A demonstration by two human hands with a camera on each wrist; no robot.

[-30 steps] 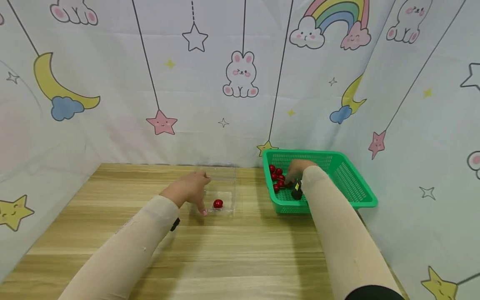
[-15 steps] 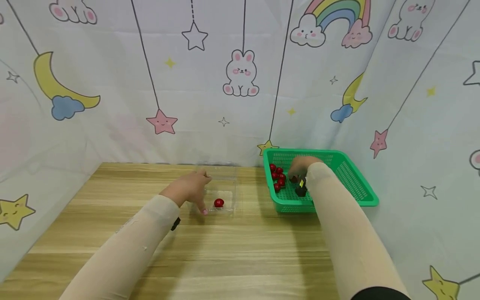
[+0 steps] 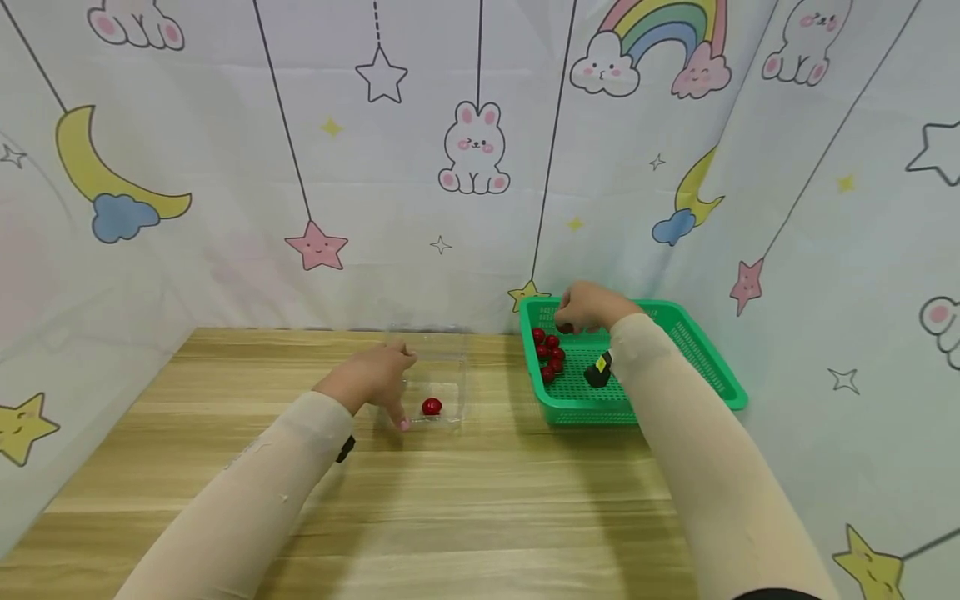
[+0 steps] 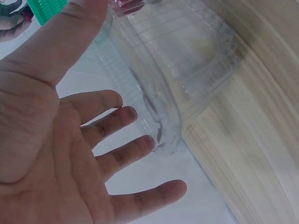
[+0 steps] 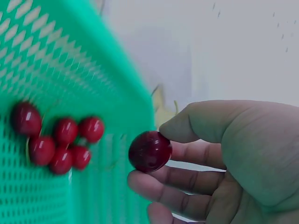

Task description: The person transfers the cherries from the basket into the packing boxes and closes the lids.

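Note:
Thumb and fingertips of my right hand (image 3: 596, 305) pinch a dark red cherry (image 5: 150, 151), held at the height of the basket's rim. The green plastic basket (image 3: 592, 412) beneath it holds several more cherries (image 3: 552, 354), bunched at its left side. My left hand (image 3: 369, 379) spans the left side of a clear plastic box (image 3: 448, 367). Its thumb lies towards the box's front, while in the left wrist view the extended fingers (image 4: 124, 156) reach along the box's outer wall, some touching it. Inside the box, near the front, lies one red cherry (image 3: 431, 406).
The box and basket stand apart at the back of a wooden table (image 3: 480, 508). Behind them hangs a white cloth (image 3: 405, 283) with cartoon prints, which also borders both sides. A small black device (image 3: 598, 372) sits under the right wrist.
My right hand has risen from the basket's floor, bringing up a cherry, and shifted towards the basket's back left. The left hand stays at the box. The view has shifted slightly.

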